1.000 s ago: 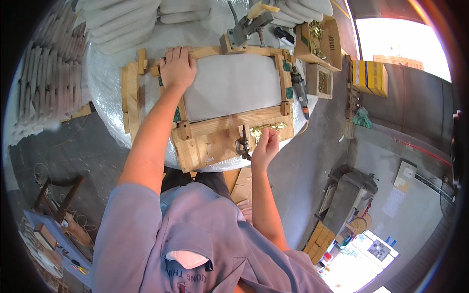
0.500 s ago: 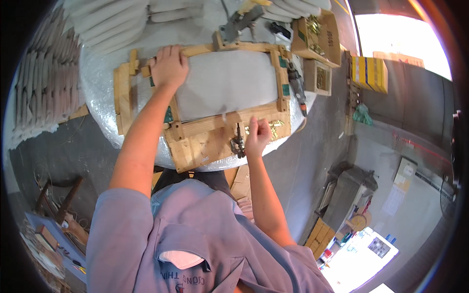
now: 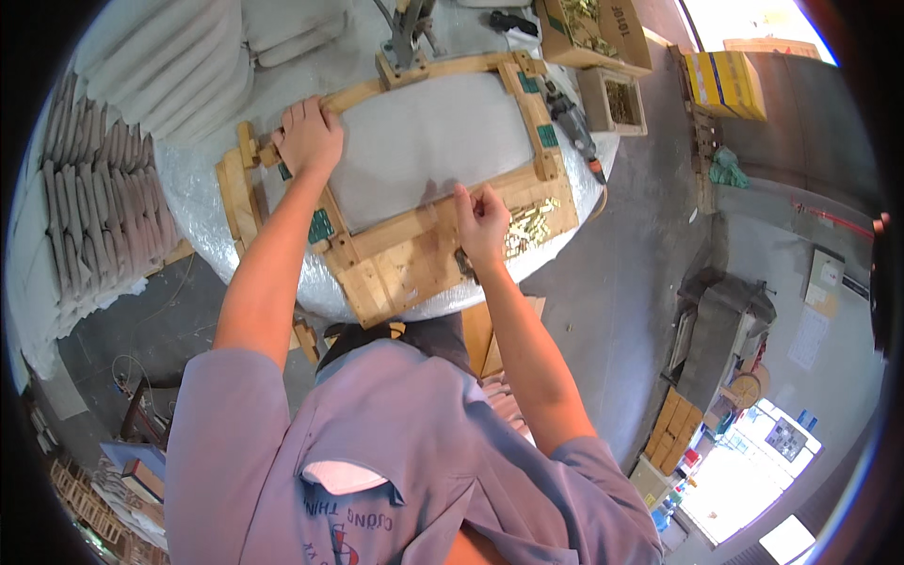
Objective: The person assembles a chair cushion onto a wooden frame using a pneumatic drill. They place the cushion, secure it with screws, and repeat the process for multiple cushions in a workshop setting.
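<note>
A wooden frame-like jig (image 3: 365,247) lies in front of me around a light grey padded panel (image 3: 433,141). At its far left corner, my left hand (image 3: 313,141) is closed over the rail, fingers curled across the wood. My right hand (image 3: 484,226) hovers at the near rail by the panel's edge, fingers bent into a pinch; whatever they hold is hidden. Right beside it, many small brass-coloured fittings (image 3: 530,226) lie on the jig's wooden board. A dark metal clamp (image 3: 464,264) is mostly covered by the right hand. Another metal clamp (image 3: 407,42) stands at the far rail.
A power screwdriver (image 3: 576,127) lies along the jig's right side. Beyond it are a small box (image 3: 610,99) and a cardboard box (image 3: 617,42) of brass parts. Stacks of grey padded panels (image 3: 104,188) rise at left. Bubble wrap (image 3: 193,179) covers the table.
My right hand has moved away from me, from beside the near clamp to the panel's near edge. The left hand stays on the same corner. The view has shifted slightly.
</note>
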`<control>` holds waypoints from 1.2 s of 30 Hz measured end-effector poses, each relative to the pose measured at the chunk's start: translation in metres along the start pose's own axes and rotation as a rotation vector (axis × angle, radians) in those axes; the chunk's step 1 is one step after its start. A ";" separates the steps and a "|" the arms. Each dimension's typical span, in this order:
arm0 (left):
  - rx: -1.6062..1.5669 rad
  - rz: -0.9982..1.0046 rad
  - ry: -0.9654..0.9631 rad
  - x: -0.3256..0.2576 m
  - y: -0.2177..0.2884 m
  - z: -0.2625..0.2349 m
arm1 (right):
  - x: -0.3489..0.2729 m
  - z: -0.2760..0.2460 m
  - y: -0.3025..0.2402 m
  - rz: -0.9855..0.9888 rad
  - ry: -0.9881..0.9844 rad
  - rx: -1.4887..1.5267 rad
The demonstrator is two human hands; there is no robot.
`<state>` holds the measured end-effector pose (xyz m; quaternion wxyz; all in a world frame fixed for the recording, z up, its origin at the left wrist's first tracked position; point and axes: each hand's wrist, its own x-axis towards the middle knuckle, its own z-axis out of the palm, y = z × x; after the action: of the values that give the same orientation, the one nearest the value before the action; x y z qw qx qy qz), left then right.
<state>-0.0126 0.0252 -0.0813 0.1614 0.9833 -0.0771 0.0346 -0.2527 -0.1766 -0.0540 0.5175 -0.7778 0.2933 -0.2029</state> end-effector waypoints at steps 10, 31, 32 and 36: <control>-0.002 -0.006 0.081 0.003 -0.003 0.003 | 0.217 -0.067 0.000 -0.027 0.313 -0.244; -0.086 0.053 0.052 0.001 0.012 -0.016 | 0.240 -0.012 0.012 0.243 0.166 -0.974; -0.111 0.102 0.044 0.000 0.015 -0.021 | 0.244 -0.013 0.010 0.268 0.169 -0.950; -0.223 0.264 -0.008 -0.016 0.021 -0.030 | 0.266 -0.013 0.010 0.443 0.163 -0.843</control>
<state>-0.0329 0.0174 -0.0476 0.2634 0.9406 -0.2097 0.0426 -0.0647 -0.3657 -0.0550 0.1634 -0.8202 0.5481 -0.0118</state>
